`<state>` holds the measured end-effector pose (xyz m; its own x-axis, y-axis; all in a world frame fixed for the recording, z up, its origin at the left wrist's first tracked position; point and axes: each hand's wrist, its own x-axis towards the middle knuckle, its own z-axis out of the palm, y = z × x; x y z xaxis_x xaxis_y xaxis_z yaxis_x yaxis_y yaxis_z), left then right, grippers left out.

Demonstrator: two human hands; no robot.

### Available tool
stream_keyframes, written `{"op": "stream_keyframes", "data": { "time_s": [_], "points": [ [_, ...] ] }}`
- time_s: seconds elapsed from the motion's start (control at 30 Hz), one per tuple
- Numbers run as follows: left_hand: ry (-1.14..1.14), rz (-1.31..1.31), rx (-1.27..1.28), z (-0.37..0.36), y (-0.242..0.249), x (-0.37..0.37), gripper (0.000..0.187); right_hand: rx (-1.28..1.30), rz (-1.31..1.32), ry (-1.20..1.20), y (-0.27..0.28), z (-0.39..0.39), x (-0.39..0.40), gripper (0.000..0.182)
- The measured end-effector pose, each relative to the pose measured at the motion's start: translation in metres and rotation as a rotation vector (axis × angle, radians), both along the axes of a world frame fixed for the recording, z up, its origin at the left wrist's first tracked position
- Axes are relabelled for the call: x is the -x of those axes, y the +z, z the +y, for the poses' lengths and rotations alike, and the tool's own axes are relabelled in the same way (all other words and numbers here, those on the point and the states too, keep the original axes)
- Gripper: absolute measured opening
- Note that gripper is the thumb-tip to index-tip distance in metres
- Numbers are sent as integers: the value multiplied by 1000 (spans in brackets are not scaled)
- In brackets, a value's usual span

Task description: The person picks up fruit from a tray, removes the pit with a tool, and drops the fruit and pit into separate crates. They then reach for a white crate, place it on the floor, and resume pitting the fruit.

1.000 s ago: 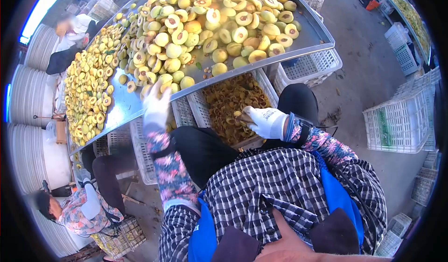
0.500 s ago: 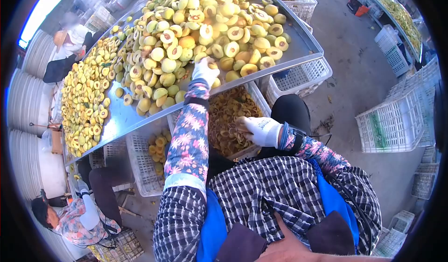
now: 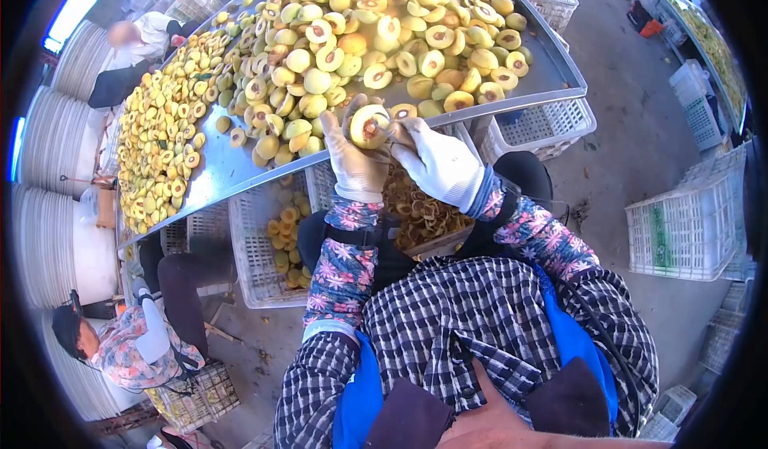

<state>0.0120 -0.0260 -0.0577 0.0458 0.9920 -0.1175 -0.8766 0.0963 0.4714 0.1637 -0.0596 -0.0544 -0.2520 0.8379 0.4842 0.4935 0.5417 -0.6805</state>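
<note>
Gloved in white, my left hand (image 3: 356,161) holds a halved yellow fruit (image 3: 370,126), its cut face and brown centre turned up. My right hand (image 3: 442,161), gloved too, is pinched at the right edge of that fruit; whatever small thing its fingers grip is too small to make out. Both hands are together over the near edge of a metal table (image 3: 308,161), which bears a heap of halved fruits (image 3: 316,81). Below the hands, a crate of brown scraps (image 3: 420,209) is partly hidden by my right hand.
A crate with fruit halves (image 3: 250,269) stands under the table, left of my knees. White crates (image 3: 544,125) (image 3: 680,233) are on the right. A co-worker (image 3: 144,345) sits at the lower left, another person (image 3: 140,49) at the upper left.
My left hand has come back from the heap with a fruit half. My right hand has moved up from above the scraps crate to meet it. The view has shifted slightly.
</note>
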Motion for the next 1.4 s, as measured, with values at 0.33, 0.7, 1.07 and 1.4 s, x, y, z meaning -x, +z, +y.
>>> {"op": "stream_keyframes", "data": {
  "time_s": [0.33, 0.7, 1.07, 1.4],
  "points": [
    [181, 140, 60, -17, 14, -25, 66, -99, -169, -36, -9, -12, 3, 38],
    [-23, -111, -65, -17, 2, -11, 46, 1, -86, 8, -28, 5, -7, 44],
    [-109, 58, -88, -16, -25, -11, 50, -206, -249, -27, -2, -6, -15, 36],
    [-66, 171, 120, -23, -27, -12, 63, 47, -427, 107, -8, -5, -20, 30]
  ]
}}
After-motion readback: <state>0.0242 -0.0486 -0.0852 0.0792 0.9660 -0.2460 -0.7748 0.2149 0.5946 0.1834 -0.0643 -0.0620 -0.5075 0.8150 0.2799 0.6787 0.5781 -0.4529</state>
